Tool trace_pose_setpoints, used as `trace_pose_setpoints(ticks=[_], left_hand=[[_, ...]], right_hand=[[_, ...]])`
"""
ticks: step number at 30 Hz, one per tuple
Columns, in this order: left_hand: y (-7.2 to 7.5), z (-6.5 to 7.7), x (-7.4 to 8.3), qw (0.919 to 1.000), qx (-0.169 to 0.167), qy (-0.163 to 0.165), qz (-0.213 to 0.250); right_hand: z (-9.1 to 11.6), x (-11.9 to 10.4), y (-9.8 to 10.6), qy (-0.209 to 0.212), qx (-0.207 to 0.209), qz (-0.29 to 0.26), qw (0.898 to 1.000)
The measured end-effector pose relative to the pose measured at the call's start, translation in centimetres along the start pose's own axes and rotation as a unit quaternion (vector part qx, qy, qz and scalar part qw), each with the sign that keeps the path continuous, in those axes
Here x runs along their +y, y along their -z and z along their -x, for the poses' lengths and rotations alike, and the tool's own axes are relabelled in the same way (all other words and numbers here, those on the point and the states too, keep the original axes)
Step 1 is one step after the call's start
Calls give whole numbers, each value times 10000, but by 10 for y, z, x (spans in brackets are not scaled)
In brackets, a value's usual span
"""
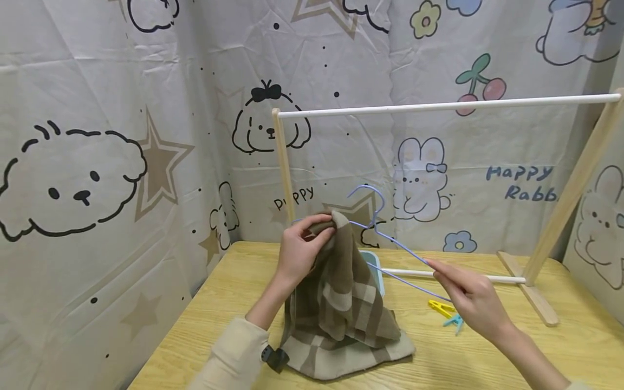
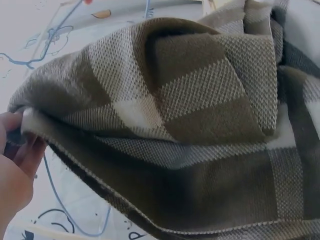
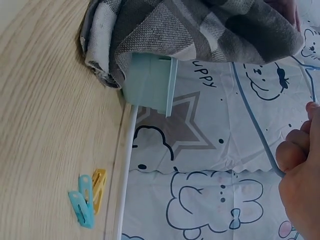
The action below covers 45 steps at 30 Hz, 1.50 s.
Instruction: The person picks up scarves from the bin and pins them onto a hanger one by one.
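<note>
A brown and beige checked cloth, perhaps a scarf [image 1: 348, 303], hangs gathered from my left hand [image 1: 302, 246], which pinches its upper edge. Its lower part lies on the table. My right hand [image 1: 470, 295] grips the right end of a blue wire hanger [image 1: 402, 246], held up with its hook on top. The hanger's left part passes behind the raised cloth. In the left wrist view, the fingers [image 2: 32, 157] hold the cloth's edge, and the fabric [image 2: 200, 95] falls in folds. The right wrist view shows the right hand [image 3: 302, 165] curled round the hanger wire [image 3: 255, 117].
A wooden rack with a white top bar [image 1: 439, 107] stands behind the hands. A pale blue-green basket [image 3: 150, 82] is partly hidden behind the cloth. Yellow [image 1: 441, 308] and blue clothespins [image 1: 454, 322] lie on the wooden table [image 1: 195, 336]. A printed curtain [image 1: 161, 81] hangs behind.
</note>
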<state>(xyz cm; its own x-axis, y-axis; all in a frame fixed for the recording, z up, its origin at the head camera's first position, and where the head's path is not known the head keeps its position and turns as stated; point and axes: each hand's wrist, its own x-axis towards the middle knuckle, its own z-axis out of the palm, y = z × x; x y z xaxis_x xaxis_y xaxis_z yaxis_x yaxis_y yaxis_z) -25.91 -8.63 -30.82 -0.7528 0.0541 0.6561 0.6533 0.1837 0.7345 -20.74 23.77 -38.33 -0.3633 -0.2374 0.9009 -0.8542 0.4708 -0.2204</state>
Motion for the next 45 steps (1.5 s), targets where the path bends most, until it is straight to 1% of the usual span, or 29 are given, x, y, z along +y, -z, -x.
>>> trace_pose_setpoints(ticks=[5,8,9,11,13,14,15,16,18,19,20,21,22,23,25,27,28,29,30,31,33,35,36,37,38,40,42,43,45], left_hand=[[-2,-1,-4,9988,-341,29,-355],[-2,-1,-4,9964,-675,88,-505],[-2,-1,-4,9946,-842,106,-601],[-3,-1,-4,9882,-1259,141,-857],[-5,-2,-5,9799,-1641,77,-1133],[-7,-3,-6,9763,-1748,21,-1277],[-8,-5,-7,9739,-1783,-24,-1403],[-9,-6,-10,9734,-1728,-71,-1500],[-12,-9,-15,9750,-1398,-159,-1720],[-13,-10,-18,9744,-1218,-172,-1883],[-14,-11,-22,9709,-1070,-211,-2134],[-14,-10,-26,9639,-994,-192,-2464],[-15,-9,-29,9535,-1020,-172,-2829],[-15,-8,-32,9394,-1140,-110,-3232],[-16,-3,-36,9051,-1582,103,-3945],[-16,4,-38,8687,-2090,268,-4482],[-15,8,-38,8548,-2272,236,-4660],[-15,11,-39,8422,-2365,113,-4843],[-14,15,-41,8322,-2352,-182,-5017],[-13,19,-42,8218,-2296,-581,-5183],[-12,25,-45,8044,-2004,-1611,-5355],[-9,29,-48,7916,-1623,-2624,-5275],[-8,31,-49,7883,-1500,-3044,-5133],[-6,32,-50,7874,-1457,-3380,-4946],[-3,34,-51,7881,-1431,-3670,-4730],[3,39,-51,7904,-1531,-4046,-4337],[12,48,-51,7873,-1707,-4278,-4099],[18,53,-51,7841,-1808,-4333,-4060],[29,67,-52,7787,-2053,-4268,-4115]], right_hand=[[3,-3,1,11,40,-17,10000],[4,-5,2,-1,81,-31,10000],[4,-5,2,-7,97,-55,9999],[3,-7,1,-13,130,-130,9998],[2,-8,-2,61,150,-235,9996],[1,-9,-4,115,147,-268,9995],[1,-10,-6,167,125,-297,9993],[1,-11,-9,211,105,-319,9992],[2,-13,-13,282,85,-341,9990],[3,-14,-15,274,80,-346,9990],[5,-14,-17,262,90,-319,9991],[6,-15,-18,234,107,-314,9992],[7,-15,-19,214,134,-311,9992],[9,-15,-20,195,151,-308,9992],[12,-14,-20,158,157,-257,9994],[15,-13,-21,139,135,-209,9996],[16,-12,-21,121,129,-195,9997],[17,-12,-21,100,125,-172,9997],[18,-11,-21,57,123,-133,9998],[19,-11,-22,6,124,-92,9999],[20,-11,-21,-129,125,-42,9998],[19,-12,-21,-249,120,27,9996],[19,-12,-20,-304,112,62,9995],[19,-12,-20,-343,110,81,9993],[19,-12,-19,-370,115,87,9992],[19,-12,-19,-386,143,89,9991],[20,-13,-21,-363,180,56,9992],[20,-13,-22,-335,194,18,9992],[20,-14,-26,-248,180,-79,9995]])
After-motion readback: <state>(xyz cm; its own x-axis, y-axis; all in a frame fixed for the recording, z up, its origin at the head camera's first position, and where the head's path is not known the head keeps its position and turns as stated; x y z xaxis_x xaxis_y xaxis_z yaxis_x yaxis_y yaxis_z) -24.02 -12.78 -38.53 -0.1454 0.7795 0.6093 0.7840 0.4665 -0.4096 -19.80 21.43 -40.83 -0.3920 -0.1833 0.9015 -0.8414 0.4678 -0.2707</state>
